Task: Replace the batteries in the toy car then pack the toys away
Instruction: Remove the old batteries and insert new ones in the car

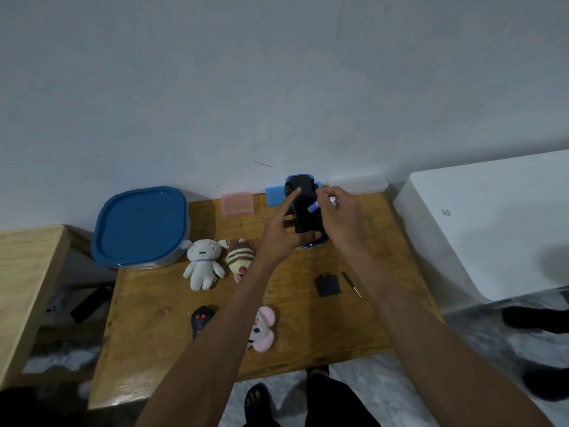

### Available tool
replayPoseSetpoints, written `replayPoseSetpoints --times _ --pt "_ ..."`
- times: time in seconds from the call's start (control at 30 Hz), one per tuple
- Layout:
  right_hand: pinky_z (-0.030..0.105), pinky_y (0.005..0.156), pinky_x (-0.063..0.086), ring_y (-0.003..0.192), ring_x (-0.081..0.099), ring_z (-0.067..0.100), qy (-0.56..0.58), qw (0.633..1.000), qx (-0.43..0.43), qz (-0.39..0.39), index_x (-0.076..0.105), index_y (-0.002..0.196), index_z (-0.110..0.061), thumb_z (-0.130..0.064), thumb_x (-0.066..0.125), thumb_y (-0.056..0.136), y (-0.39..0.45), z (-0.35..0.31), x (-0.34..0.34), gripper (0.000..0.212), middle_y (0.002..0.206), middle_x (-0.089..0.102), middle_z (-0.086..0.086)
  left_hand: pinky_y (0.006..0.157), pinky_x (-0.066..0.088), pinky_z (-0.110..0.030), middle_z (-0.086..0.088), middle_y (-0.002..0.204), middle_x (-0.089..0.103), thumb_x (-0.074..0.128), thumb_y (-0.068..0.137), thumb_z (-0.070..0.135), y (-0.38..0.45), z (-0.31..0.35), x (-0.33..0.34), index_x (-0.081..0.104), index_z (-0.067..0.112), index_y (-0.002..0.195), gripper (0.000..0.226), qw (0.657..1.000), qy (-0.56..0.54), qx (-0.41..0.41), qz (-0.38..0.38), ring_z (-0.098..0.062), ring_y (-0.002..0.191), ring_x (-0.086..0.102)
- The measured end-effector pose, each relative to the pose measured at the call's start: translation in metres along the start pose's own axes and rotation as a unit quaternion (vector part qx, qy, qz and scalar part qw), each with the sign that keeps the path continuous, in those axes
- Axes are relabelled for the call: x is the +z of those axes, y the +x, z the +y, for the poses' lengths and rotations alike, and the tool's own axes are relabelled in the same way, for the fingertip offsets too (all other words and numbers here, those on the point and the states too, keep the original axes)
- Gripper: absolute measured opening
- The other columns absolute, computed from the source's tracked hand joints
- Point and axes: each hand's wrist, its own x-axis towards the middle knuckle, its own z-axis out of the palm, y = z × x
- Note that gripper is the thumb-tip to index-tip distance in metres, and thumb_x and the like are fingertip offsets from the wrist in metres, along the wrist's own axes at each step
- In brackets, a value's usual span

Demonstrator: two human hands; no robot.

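My left hand (281,231) holds the blue toy car (303,195) up over the wooden table (308,328), its black underside turned toward me. My right hand (341,217) pinches a purple-and-white battery (313,207) against the car's underside. A second small shiny thing shows between the fingers of that hand. The black battery cover (327,285) and a small screwdriver (351,283) lie on the table to the right. A black remote with red buttons (201,320) lies near the front.
A blue-lidded container (141,226) stands at the table's back left. A white plush (203,263), a striped plush (240,257) and a pink plush (261,329) lie on the table. Pink (237,204) and blue (274,195) boxes sit by the wall. A white surface (492,223) lies right.
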Motion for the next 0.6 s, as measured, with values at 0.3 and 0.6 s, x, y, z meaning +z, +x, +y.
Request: replayPoseSetpoints --times 0.3,0.6 --pt "0.009 0.070 0.038 0.090 0.061 0.016 -0.091 0.993 -0.077 0.008 0.069 0.110 -0.008 -0.023 0.048 0.103 0.026 0.035 -0.006 0.027 0.100 0.067 0.006 0.103 0.051 -0.057 0.003 0.153 0.047 0.092 0.071 0.023 0.007 -0.030 0.003 0.033 0.050 0.152 0.104 0.995 0.026 -0.075 -0.055 -0.024 0.135 0.050" --pt "0.038 0.053 0.060 0.056 0.067 0.016 -0.045 0.999 0.016 0.009 0.067 0.104 -0.011 -0.015 0.046 0.103 0.050 0.095 -0.022 0.022 0.092 0.066 0.010 0.105 0.050 -0.056 -0.005 0.154 0.041 0.090 0.069 0.000 0.011 -0.084 0.020 0.030 0.045 0.154 0.113 0.971 -0.018 -0.211 -0.111 -0.032 0.139 0.046"
